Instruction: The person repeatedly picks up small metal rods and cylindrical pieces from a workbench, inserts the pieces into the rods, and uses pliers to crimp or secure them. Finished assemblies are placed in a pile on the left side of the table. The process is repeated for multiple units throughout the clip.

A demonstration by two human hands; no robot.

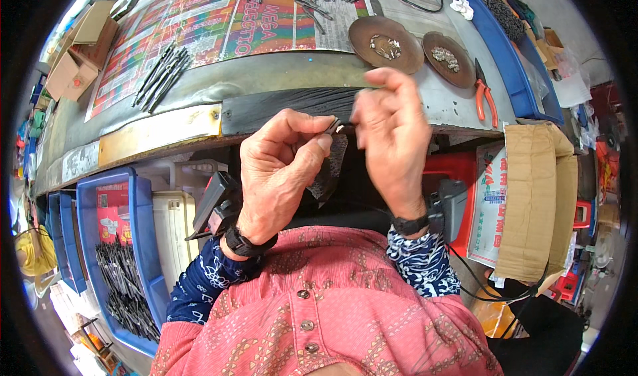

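The small dark piece (334, 125) is pinched between the thumb and fingers of the left hand (276, 163), more or less at the front edge of the counter (279, 73), while the right hand's (392, 133) fingers are loosely curled just beside it, too blurred for it to be told if anything's gripped. Judging by looks, next to no weight should be felt, and it's probably stiff, kinda slick and maybe easily snapped if bent. Best pinched by its sides tbh, with just the tip left poking out.
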